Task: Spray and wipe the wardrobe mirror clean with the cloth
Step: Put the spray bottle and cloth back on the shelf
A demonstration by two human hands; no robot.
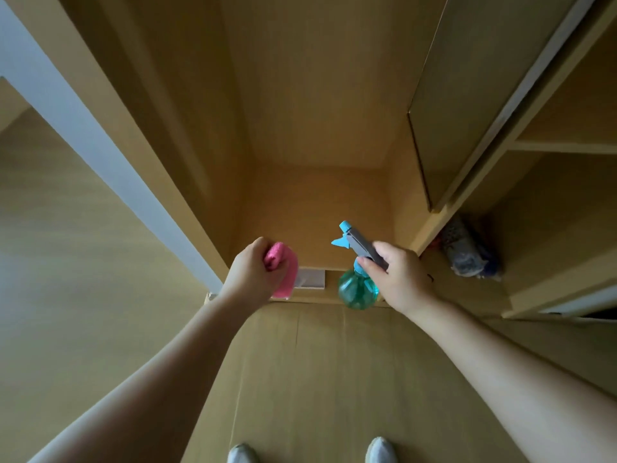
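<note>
My left hand point(253, 272) grips a folded pink cloth point(288, 274) in a fist, held in front of the open wardrobe point(317, 128). My right hand point(400, 275) holds a spray bottle point(355, 292) by its grey head. The bottle has a green see-through body and a blue nozzle that points up and left, into the empty compartment. A white-edged panel point(83, 128) runs diagonally on the left, with a glossy wood-toned surface point(66, 262) beyond it. I cannot tell whether that surface is the mirror.
A small white fitting point(310, 279) sits at the wardrobe's front bottom edge between my hands. To the right are open shelves point(567, 142), and a bundle of dark fabric point(467, 252) lies on the lower one. My feet point(380, 449) stand on the wood floor.
</note>
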